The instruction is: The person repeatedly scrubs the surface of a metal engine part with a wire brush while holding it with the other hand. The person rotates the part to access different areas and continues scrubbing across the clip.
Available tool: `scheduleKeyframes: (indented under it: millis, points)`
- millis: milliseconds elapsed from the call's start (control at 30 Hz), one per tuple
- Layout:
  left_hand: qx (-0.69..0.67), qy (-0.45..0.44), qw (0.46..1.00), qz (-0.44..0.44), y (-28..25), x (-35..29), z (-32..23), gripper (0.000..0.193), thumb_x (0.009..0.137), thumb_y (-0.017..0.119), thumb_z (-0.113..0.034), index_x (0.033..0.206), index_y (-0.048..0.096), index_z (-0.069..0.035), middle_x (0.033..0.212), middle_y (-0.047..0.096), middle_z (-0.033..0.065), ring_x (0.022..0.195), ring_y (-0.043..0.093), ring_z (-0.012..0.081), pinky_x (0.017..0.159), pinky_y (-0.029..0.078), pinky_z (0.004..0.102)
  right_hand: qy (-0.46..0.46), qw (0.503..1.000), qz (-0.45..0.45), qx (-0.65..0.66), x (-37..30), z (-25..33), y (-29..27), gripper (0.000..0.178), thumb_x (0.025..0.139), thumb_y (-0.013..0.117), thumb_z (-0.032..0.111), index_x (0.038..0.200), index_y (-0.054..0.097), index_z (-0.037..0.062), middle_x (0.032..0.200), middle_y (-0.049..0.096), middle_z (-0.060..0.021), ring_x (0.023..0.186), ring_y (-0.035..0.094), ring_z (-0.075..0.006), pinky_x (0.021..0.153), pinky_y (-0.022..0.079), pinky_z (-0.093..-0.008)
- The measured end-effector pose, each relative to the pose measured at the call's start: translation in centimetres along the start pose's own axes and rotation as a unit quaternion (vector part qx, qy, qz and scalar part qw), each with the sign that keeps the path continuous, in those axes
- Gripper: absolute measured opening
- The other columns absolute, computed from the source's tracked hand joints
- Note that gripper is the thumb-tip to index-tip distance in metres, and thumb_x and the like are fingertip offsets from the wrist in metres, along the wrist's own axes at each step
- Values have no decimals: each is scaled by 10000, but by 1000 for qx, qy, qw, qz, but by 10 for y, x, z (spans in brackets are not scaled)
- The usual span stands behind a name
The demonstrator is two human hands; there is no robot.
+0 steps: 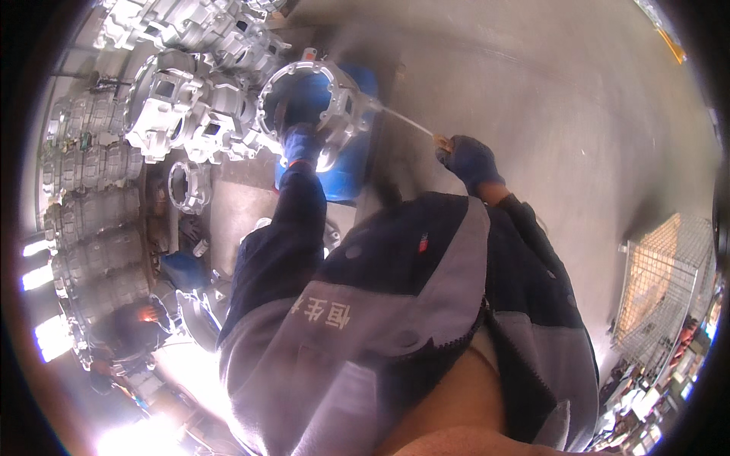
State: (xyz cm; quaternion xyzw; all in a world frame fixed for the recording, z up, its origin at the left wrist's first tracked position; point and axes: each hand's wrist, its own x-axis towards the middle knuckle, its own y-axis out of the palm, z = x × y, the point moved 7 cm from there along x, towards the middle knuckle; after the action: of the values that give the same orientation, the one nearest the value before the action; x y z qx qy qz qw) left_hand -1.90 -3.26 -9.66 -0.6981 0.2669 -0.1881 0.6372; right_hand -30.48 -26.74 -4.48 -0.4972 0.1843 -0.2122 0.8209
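A silvery cast-metal housing with a round, bolt-holed flange rests over a blue plastic drum or bin. My left hand, in a dark blue glove, is closed on the near part of the flange; its fingertips are partly hidden. To the right, my gloved right hand grips the tan handle of a long, thin metal tool that looks like a file. Its shaft reaches leftward to the housing's right side. Whether the tip touches the metal or enters an opening is too small to make out.
Many similar castings crowd the upper left, close beside the housing. A ring-shaped casting sits below them. Stacked castings line the far left. Another person's hand shows at lower left. A wire mesh cage stands at right.
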Motion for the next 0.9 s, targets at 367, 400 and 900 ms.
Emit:
scheduleKeyframes:
  millis: [367, 400, 900]
  points:
    - [-70, -99, 992, 24, -1, -12, -26, 493, 774, 620, -509, 999, 713, -80, 1030, 673, 175, 1017, 614, 342, 903, 423, 438, 45, 998, 46, 8, -20, -6, -3, 392, 829, 618, 408, 970, 656, 44, 759, 651, -175, 691, 644, -341, 620, 510, -425]
    - [-86, -95, 992, 10, -3, -12, -26, 497, 774, 621, -508, 1008, 709, -79, 1031, 673, 176, 1018, 614, 342, 907, 421, 440, 85, 987, 67, 119, -20, -11, -2, 377, 842, 611, 379, 1014, 649, 46, 738, 642, -151, 642, 633, -297, 565, 503, -395]
    - [-28, -82, 996, 33, 7, -3, -24, 550, 753, 602, -593, 894, 720, -74, 912, 690, 169, 914, 646, 334, 813, 475, 422, 138, 848, 194, 474, 5, -20, 29, 331, 817, 640, 120, 1130, 613, 16, 686, 596, -87, 514, 597, -180, 388, 480, -311]
